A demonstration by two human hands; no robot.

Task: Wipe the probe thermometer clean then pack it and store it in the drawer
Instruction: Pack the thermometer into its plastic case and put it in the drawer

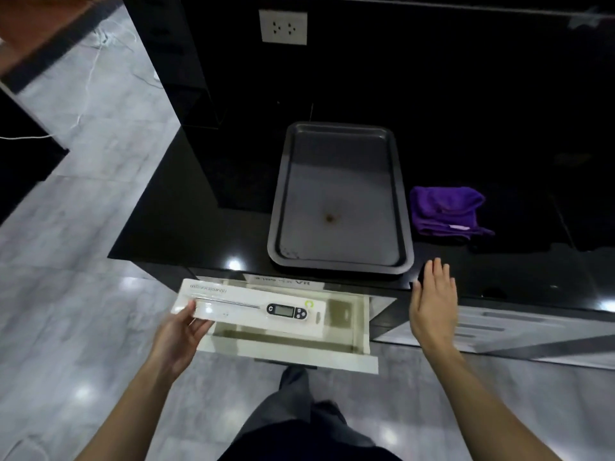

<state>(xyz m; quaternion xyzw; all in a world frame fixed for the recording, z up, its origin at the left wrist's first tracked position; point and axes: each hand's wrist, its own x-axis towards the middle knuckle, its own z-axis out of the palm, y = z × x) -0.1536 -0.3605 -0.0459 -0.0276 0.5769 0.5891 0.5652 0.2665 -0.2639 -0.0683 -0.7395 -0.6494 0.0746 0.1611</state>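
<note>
A white thermometer box point(233, 306) with the probe thermometer point(283, 309) showing on its face hangs flat over the open white drawer point(361, 331). My left hand point(181, 341) holds the box by its left end, thumb on top. Over the counter's front edge, to the right of the drawer, my right hand point(434, 302) hovers with straight fingers and holds nothing. The purple cloth point(447, 211) lies crumpled on the black counter, to the right of the tray.
A dark baking tray point(404, 207) with a small brown spot sits on the black counter point(206, 234) just behind the drawer. A wall socket point(283, 27) is at the back. Grey tiled floor lies to the left, and my legs stand below the drawer.
</note>
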